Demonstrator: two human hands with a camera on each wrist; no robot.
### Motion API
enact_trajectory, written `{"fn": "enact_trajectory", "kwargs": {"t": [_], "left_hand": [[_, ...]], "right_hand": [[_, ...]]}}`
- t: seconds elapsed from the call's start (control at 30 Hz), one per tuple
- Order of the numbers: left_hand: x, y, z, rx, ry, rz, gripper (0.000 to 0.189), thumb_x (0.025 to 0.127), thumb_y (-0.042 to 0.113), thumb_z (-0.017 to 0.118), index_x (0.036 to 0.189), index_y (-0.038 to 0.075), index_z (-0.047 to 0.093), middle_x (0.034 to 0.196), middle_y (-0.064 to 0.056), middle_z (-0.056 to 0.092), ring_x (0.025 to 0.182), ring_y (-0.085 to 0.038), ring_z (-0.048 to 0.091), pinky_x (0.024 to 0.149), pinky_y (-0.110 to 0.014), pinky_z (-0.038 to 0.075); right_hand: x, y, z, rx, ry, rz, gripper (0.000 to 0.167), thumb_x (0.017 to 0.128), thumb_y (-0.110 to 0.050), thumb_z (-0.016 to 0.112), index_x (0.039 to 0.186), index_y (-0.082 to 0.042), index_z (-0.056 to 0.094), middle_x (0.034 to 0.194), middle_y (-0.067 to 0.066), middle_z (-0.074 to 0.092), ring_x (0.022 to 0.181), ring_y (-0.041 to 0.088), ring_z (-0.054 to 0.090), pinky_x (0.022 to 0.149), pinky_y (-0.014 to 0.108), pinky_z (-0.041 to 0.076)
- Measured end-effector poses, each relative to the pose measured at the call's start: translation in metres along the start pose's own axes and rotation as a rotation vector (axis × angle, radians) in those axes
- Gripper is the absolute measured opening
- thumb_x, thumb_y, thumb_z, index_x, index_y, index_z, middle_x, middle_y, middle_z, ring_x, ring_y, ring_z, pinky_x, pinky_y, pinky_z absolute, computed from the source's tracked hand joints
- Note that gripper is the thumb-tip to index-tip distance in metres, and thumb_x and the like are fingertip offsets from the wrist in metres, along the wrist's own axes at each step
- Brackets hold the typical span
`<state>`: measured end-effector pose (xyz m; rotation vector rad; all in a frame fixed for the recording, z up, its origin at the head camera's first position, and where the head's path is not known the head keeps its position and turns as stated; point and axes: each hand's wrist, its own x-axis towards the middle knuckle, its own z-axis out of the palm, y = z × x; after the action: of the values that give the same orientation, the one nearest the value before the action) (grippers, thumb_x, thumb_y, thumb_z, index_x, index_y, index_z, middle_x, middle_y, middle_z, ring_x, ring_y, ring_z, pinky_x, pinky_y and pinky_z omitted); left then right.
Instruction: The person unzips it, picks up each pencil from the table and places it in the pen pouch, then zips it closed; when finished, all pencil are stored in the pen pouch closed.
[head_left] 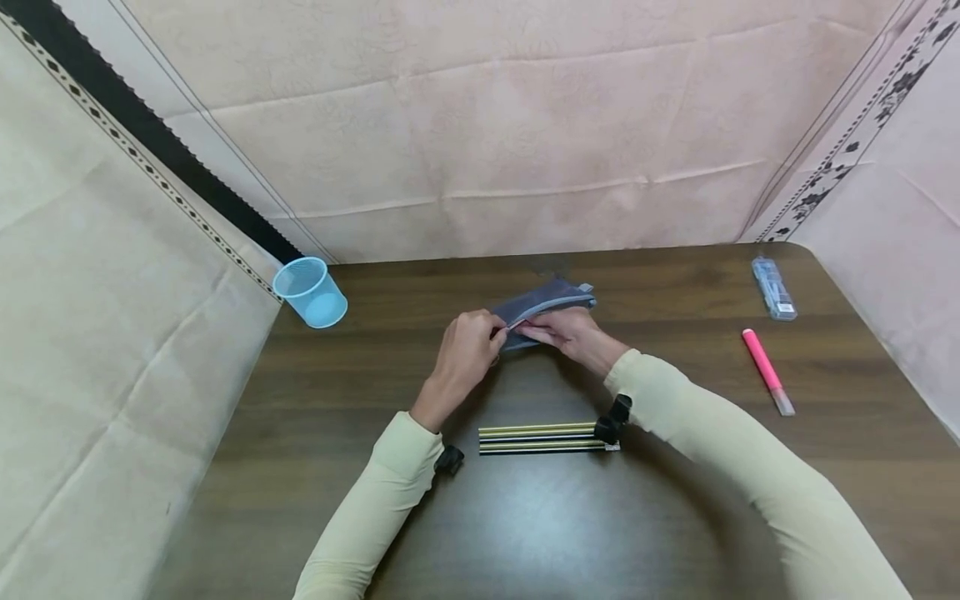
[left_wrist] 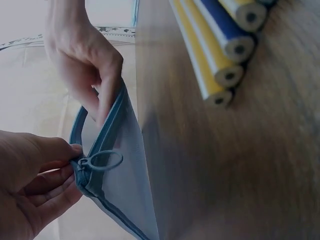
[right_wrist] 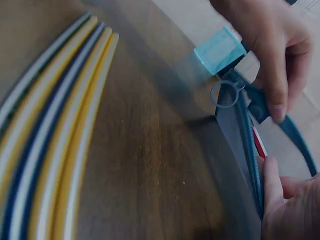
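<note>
Above the far middle of the table is a dark blue zip pouch point(head_left: 551, 296) with its zipper open. My left hand point(head_left: 468, 346) pinches one end of the zipper, beside the slider and its ring pull point(left_wrist: 106, 160). Inside the mouth of the pouch are the fingers of my right hand point(head_left: 573, 333). In the right wrist view a thin red stick with a white edge point(right_wrist: 259, 142) shows at those fingertips, between the zipper edges; the pouch hides the rest of it. Several striped pencils point(head_left: 536, 438), yellow and dark blue, lie in a row nearer me.
A light blue cup point(head_left: 311, 292) stands at the table's far left edge. To the right lie a pink marker point(head_left: 767, 371) and a small light blue packaged item point(head_left: 774, 288). Cloth hangs behind the table point(head_left: 360, 350) and along its sides.
</note>
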<state>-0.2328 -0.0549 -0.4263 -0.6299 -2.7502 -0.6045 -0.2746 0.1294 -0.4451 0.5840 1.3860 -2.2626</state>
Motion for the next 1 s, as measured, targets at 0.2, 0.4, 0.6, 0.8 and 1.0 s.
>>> {"fn": "enact_trajectory", "kwargs": {"t": [0.2, 0.4, 0.6, 0.8, 1.0], "left_hand": [[-0.002, 0.0, 0.0, -0.002, 0.002, -0.018, 0.014, 0.095, 0.015, 0.07, 0.1, 0.007, 0.081, 0.092, -0.006, 0.077, 0.082, -0.017, 0.071, 0.075, -0.033, 0.058], [-0.002, -0.003, 0.003, -0.004, 0.002, -0.012, 0.014, 0.095, 0.015, 0.07, 0.099, 0.007, 0.081, 0.092, -0.006, 0.077, 0.085, -0.019, 0.072, 0.077, -0.034, 0.059], [0.0, -0.007, 0.002, -0.005, 0.048, -0.006, 0.013, 0.094, 0.015, 0.071, 0.096, 0.005, 0.081, 0.09, -0.007, 0.077, 0.083, -0.019, 0.073, 0.076, -0.035, 0.059], [-0.001, -0.011, 0.001, -0.01, 0.09, 0.015, 0.014, 0.094, 0.015, 0.071, 0.096, 0.005, 0.081, 0.087, -0.007, 0.076, 0.08, -0.019, 0.072, 0.072, -0.033, 0.059], [-0.001, -0.015, 0.0, -0.034, 0.108, 0.03, 0.012, 0.094, 0.013, 0.072, 0.095, 0.005, 0.08, 0.088, -0.007, 0.076, 0.079, -0.019, 0.072, 0.072, -0.033, 0.059]], "right_hand": [[0.019, 0.009, 0.015, -0.027, 0.117, -0.095, 0.051, 0.094, 0.018, 0.053, 0.143, 0.006, 0.048, 0.13, 0.028, 0.06, 0.063, 0.016, 0.074, 0.081, 0.032, 0.061], [0.024, 0.012, 0.018, -0.044, 0.157, -0.117, 0.049, 0.092, 0.02, 0.053, 0.14, 0.009, 0.051, 0.132, 0.03, 0.059, 0.061, 0.015, 0.073, 0.081, 0.032, 0.061], [0.005, 0.006, 0.01, -0.125, 0.003, -0.059, 0.043, 0.095, 0.012, 0.058, 0.138, 0.011, 0.053, 0.107, 0.021, 0.075, 0.08, 0.018, 0.077, 0.089, 0.028, 0.058], [-0.031, 0.013, -0.003, -0.231, -0.16, -0.022, 0.038, 0.099, 0.004, 0.056, 0.136, 0.015, 0.053, 0.093, 0.016, 0.077, 0.087, 0.02, 0.077, 0.092, 0.029, 0.057], [-0.066, 0.03, -0.023, -1.086, -0.332, -0.528, 0.018, 0.095, -0.005, 0.067, 0.108, 0.004, 0.075, 0.092, 0.013, 0.077, 0.076, 0.009, 0.071, 0.073, 0.026, 0.059]]}}
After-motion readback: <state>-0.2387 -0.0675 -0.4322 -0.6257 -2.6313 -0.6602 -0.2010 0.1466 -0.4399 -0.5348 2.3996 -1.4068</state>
